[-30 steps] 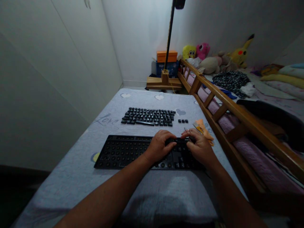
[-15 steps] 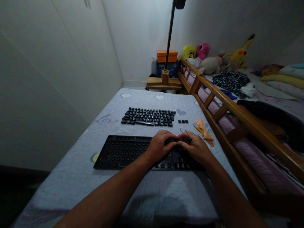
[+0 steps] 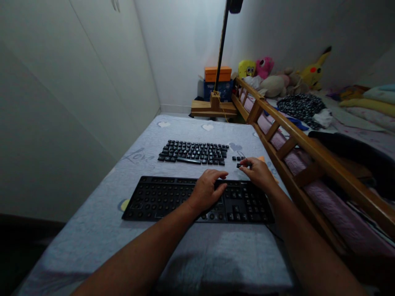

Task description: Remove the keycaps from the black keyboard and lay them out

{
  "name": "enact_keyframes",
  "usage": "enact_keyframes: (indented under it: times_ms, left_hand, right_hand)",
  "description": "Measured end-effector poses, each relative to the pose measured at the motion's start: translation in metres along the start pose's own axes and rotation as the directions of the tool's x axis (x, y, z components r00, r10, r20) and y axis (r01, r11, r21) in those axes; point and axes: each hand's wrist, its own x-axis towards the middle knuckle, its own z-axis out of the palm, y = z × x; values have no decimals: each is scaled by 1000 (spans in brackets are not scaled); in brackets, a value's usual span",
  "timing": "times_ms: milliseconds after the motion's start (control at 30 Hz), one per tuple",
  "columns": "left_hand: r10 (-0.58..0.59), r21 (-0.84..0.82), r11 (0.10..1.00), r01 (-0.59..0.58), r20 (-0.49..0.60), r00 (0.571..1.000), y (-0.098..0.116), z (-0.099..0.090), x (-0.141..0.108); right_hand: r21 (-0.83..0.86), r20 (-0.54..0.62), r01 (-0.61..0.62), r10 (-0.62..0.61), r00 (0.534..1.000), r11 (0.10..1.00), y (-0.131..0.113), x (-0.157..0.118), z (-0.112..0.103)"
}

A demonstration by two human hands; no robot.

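A black keyboard (image 3: 173, 197) lies on the cloth-covered table, its left and middle parts without keycaps and its right part still bearing keys. My left hand (image 3: 210, 188) rests over its middle, thumb and fingers apart, holding nothing. Above the far right of the keyboard, my right hand (image 3: 257, 172) pinches a small black keycap (image 3: 238, 165), and a thin wire tool shows by its fingers. Beyond the keyboard, many removed keycaps (image 3: 194, 153) sit in rows. A short row of loose keycaps (image 3: 234, 158) is just beyond my right fingertips.
An orange cloth item (image 3: 262, 158) is partly hidden behind my right hand. A wooden bed rail (image 3: 286, 127) runs along the right, with plush toys and bedding beyond. A wooden stand (image 3: 213, 107) with a pole is past the table's far edge (image 3: 203, 118).
My right hand has moved away from my left, up and slightly right off the keyboard, with a keycap in its fingers. My left hand has opened and stayed over the keyboard.
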Motion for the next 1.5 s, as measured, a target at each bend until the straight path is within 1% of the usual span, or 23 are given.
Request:
enact_keyframes:
  times_ms: [100,200,400,767,1000,1500]
  left_hand:
    - [5,21,1000,-5,12,1000,-1,1,-1]
    - [5,39,999,-7,35,999,-2,2,-1]
    - [19,52,998,-23,63,998,-3,2,-1]
    - [19,76,997,-25,82,996,-5,5,-2]
    - [28,78,996,-36,95,995,-5,4,-1]
    - [30,93,995,-39,97,995,-6,5,-2]
  right_hand:
    - [-44,-9,-20,19,1000,999,11,16,9]
    - [-88,-2,-24,24,1000,996,16,26,18]
    - [-168,3,-8,9,1000,986,15,32,27]
    - [-241,13,-7,10,1000,971,10,31,29]
    - [-236,9,-28,31,999,971,6,29,26]
    - [-187,16,-25,28,999,982,4,30,24]
